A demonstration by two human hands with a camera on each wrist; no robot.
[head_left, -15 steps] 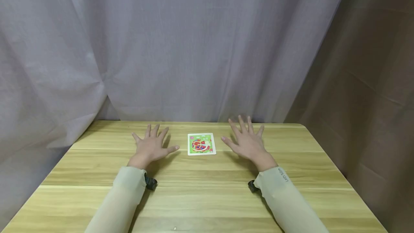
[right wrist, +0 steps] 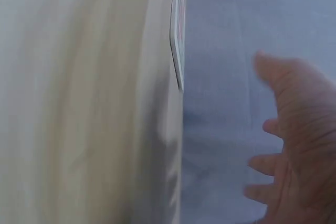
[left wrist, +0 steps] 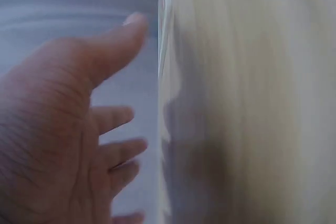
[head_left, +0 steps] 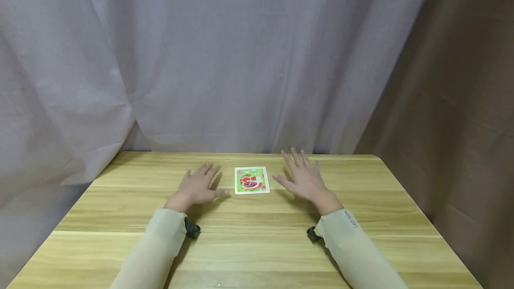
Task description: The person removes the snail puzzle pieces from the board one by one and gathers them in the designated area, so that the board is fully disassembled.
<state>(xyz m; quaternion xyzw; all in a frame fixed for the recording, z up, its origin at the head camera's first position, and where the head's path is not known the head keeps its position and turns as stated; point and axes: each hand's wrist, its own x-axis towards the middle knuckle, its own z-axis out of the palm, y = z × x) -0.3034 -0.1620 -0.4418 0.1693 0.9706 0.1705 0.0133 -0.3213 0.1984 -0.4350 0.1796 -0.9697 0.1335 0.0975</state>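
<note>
A square, flat picture board (head_left: 252, 180) with a white border lies on the table between the hands. Its green face carries a red, snail-like figure. To its left is my left hand (head_left: 196, 187), palm down above the wood, its thumb pointing at the board's near left corner. My right hand (head_left: 304, 180) hovers on the other side with spread fingers, thumb toward the board. Both hold nothing. In the left wrist view a gap shows between the hand (left wrist: 68, 124) and the tabletop. From the right wrist, the board (right wrist: 177, 35) appears edge-on, apart from the thumb.
The wooden table (head_left: 249, 244) has its far edge close to a grey curtain (head_left: 209, 57). A darker brownish curtain (head_left: 462, 101) hangs along the right side. Black wrist cameras sit under both light sleeves (head_left: 160, 235).
My left hand has moved right, nearer the board, and its fingers have drawn closer together. The right hand has shifted slightly left. The board stays in place.
</note>
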